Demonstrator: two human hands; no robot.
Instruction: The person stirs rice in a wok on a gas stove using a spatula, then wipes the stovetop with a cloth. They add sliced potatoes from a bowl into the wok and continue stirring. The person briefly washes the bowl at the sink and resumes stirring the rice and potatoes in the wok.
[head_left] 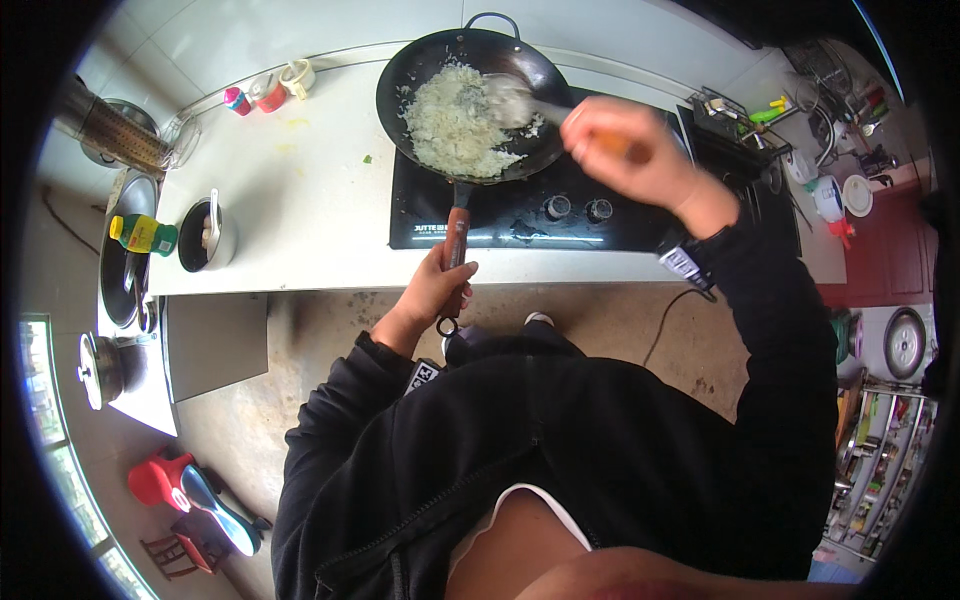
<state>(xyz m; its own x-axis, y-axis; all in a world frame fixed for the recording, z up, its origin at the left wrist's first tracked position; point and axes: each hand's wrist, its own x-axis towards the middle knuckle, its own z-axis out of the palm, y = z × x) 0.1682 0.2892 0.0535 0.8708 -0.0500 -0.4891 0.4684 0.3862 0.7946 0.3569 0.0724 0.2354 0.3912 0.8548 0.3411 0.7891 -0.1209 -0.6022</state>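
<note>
White tiled wall backs a pale kitchen counter [300,180] carrying a black glass cooktop [520,215]. Left hand [440,285] is closed around the reddish-brown wooden handle [456,235] of a round black metal wok [470,100], which sits on the cooktop. Right hand [630,150], blurred, grips the orange handle of a metal spatula [520,100]; its blade lies in the wok's right half, in a mound of pale chopped rice-like food [450,125]. Black sleeves cover both forearms. Further left on the counter: a small dark bowl with a white spoon [205,235], a green bottle with yellow cap [145,235] lying flat, small coloured jars [265,92] near the wall.
</note>
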